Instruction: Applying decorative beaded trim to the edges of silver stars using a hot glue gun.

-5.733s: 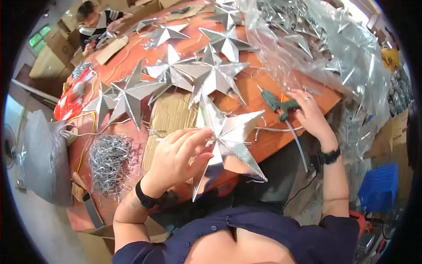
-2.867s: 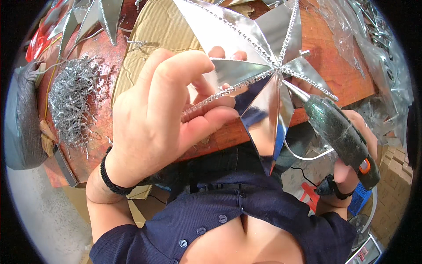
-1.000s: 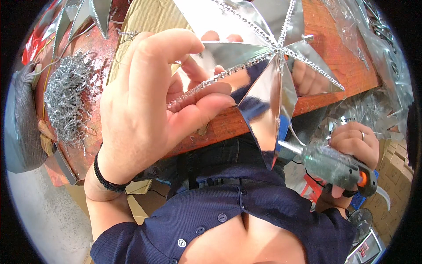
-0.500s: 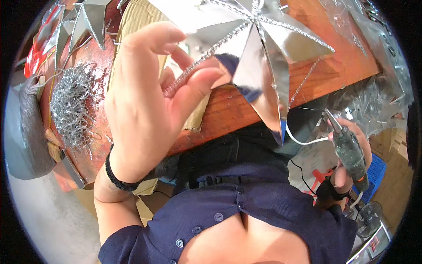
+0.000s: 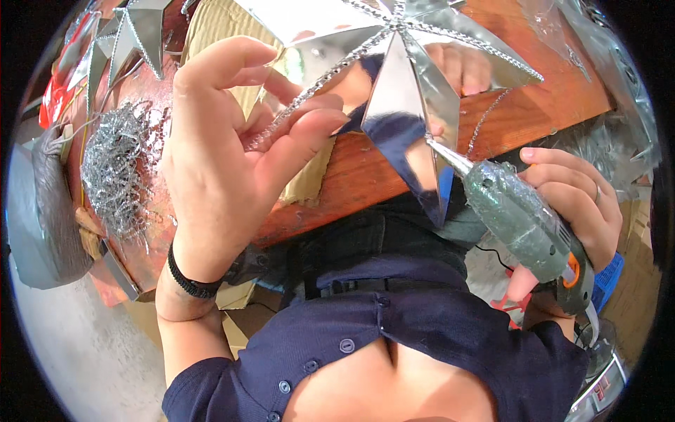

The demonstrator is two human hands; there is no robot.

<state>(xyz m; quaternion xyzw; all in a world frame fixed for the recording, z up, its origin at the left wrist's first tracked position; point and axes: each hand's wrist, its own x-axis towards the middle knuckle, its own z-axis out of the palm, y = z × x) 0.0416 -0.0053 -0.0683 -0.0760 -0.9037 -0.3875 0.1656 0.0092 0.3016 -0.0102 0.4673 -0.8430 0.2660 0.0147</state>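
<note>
A mirror-like silver star with several long points is held above the table's front edge. My left hand is closed on the tip of its left point, thumb against fingers. Sparkling silver trim runs along some ridges and meets at the star's centre. My right hand is wrapped round a dark green glue gun. The gun's metal nozzle is at the ridge of the point that faces me; whether it touches, I cannot tell. A loose strand of trim hangs to the right of that point.
Reddish wooden table with a cardboard sheet under the star. A heap of silver trim lies left, near more silver stars and a grey plastic bag. Clear plastic wrapping is at the right, a blue crate below.
My right hand has brought the glue gun up and left, from beside the table to the star's near point. My left hand and the star have shifted slightly left.
</note>
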